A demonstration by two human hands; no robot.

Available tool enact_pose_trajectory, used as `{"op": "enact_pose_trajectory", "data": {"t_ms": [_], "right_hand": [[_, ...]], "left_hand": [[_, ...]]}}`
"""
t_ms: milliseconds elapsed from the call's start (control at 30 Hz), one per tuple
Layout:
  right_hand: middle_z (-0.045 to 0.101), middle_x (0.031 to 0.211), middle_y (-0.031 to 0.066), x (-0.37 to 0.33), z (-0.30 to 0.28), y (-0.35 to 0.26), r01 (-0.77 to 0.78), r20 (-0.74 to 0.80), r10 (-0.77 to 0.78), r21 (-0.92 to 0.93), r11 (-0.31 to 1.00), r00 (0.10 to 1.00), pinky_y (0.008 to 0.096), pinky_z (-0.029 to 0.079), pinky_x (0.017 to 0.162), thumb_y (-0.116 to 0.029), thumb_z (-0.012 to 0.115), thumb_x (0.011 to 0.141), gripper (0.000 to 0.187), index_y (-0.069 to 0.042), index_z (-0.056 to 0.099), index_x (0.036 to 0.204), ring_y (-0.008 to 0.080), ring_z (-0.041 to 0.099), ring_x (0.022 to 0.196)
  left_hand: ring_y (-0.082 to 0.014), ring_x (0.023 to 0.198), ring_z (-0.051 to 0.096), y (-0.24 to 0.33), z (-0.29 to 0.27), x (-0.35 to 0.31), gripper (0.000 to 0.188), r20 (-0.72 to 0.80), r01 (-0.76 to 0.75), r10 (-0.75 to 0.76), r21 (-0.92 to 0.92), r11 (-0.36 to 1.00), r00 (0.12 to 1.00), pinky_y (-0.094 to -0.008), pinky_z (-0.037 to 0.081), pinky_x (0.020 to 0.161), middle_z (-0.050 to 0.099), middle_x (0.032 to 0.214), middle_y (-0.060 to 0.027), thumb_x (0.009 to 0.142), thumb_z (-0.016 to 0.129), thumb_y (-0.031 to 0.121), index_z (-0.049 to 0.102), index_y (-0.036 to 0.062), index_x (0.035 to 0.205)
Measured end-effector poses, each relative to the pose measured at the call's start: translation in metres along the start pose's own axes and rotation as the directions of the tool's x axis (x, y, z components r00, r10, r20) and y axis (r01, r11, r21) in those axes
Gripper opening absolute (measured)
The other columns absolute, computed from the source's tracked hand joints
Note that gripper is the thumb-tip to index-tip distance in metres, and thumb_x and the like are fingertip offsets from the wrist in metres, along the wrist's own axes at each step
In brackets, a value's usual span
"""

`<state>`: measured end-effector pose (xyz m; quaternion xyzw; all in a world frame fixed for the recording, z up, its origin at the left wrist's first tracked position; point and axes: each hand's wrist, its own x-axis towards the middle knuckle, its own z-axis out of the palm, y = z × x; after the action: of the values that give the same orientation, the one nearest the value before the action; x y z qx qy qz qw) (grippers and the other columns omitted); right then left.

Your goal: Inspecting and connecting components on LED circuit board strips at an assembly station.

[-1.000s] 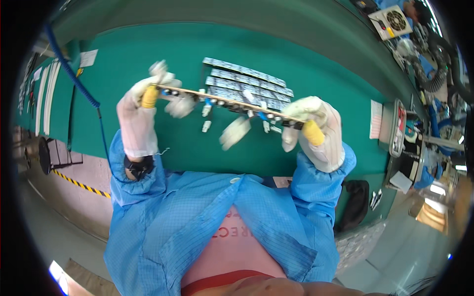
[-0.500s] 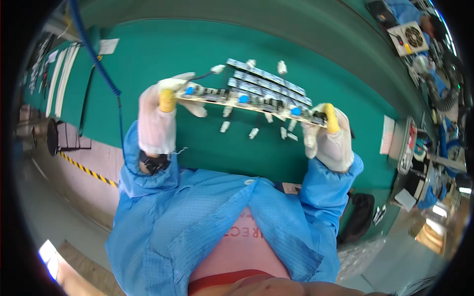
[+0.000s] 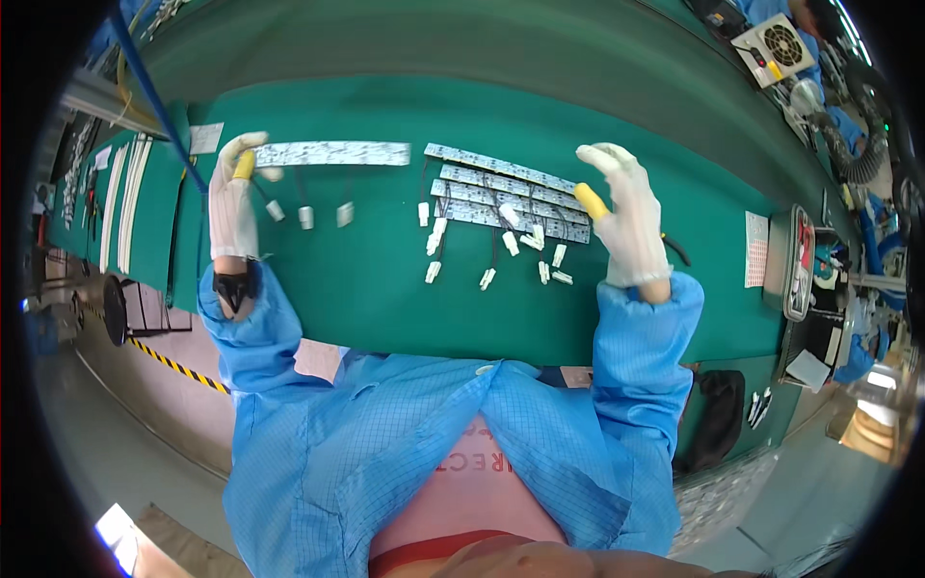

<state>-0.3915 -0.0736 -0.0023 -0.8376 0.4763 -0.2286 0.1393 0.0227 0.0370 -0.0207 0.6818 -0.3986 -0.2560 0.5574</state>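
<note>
- The strip point(image 3: 332, 153) is at the left hand point(image 3: 236, 183), left of the other strips point(image 3: 511, 190) and just beside them; whether it touches the worktop point(image 3: 434, 318) or hangs above it, I cannot tell.
- A one-ended hold like this calls for a light, steady grip near the tip, kept level so the strip does not twist or bend.
- White plugs point(image 3: 305, 218) on dark leads trail on its near side; best to keep those leads untangled and out from under the strip.
- Moving it gently should spare the neighbours a knock.
- The left hand pinches the strip's left end between yellow-covered thumb and fingers, its forearm nearly upright in view.
- The right hand point(image 3: 621, 202) is spread, fingers curved, thumb apart, by the other strips' right ends; contact there is unclear.
</note>
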Motion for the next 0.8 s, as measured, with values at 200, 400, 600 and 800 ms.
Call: {"op": "enact_pose_trajectory", "data": {"t_ms": [200, 400, 600, 800], "right_hand": [[0.055, 0.123, 0.0062, -0.003, 0.038, 0.039, 0.059, 0.005, -0.059, -0.050, 0.997, 0.998, 0.0443, 0.047, 0.092, -0.007, 0.072, 0.078, 0.030, -0.016, 0.059, 0.103, 0.0317, 0.049, 0.121], [0.062, 0.104, 0.0161, -0.007, -0.019, -0.017, -0.112, 0.065, 0.112, 0.861, 0.495, 0.992, 0.0311, 0.058, 0.080, -0.003, 0.065, 0.086, 0.030, -0.001, 0.050, 0.112, 0.0248, 0.066, 0.093], [0.063, 0.102, 0.0174, -0.031, -0.034, -0.037, -0.106, 0.073, 0.143, 0.966, 0.237, 0.987, 0.0336, 0.059, 0.079, -0.005, 0.068, 0.084, 0.035, 0.000, 0.049, 0.113, 0.0240, 0.066, 0.095], [0.062, 0.099, 0.0157, -0.035, -0.036, -0.038, -0.206, 0.139, 0.262, 0.947, 0.247, 0.955, 0.0278, 0.059, 0.074, -0.007, 0.076, 0.077, 0.047, 0.000, 0.052, 0.116, 0.0232, 0.065, 0.094]], "left_hand": [[-0.0240, 0.118, 0.055, -0.031, 0.006, 0.016, 0.042, -0.186, -0.067, 0.318, 0.763, 0.643, 0.930, -0.0351, 0.042, 0.100, 0.059, 0.126, -0.0107, 0.087, 0.058, 0.000, 0.057, 0.0119, 0.128], [-0.0248, 0.130, 0.045, 0.026, 0.047, -0.049, 0.056, 0.197, -0.310, 0.305, -0.006, 0.951, 0.932, -0.0368, 0.030, 0.111, 0.053, 0.135, -0.0129, 0.093, 0.059, 0.024, 0.040, -0.0023, 0.140], [-0.0228, 0.112, 0.056, 0.077, 0.068, -0.098, 0.098, 0.543, 0.174, 0.109, -0.444, 0.879, 0.833, -0.0372, 0.042, 0.098, 0.059, 0.122, -0.0180, 0.081, 0.061, 0.067, 0.029, -0.0005, 0.145], [-0.0196, 0.093, 0.067, 0.057, 0.084, -0.099, 0.049, 0.366, -0.124, 0.279, -0.394, 0.911, 0.888, -0.0291, 0.054, 0.079, 0.062, 0.115, -0.0115, 0.081, 0.074, 0.017, 0.057, 0.0023, 0.125]]}}
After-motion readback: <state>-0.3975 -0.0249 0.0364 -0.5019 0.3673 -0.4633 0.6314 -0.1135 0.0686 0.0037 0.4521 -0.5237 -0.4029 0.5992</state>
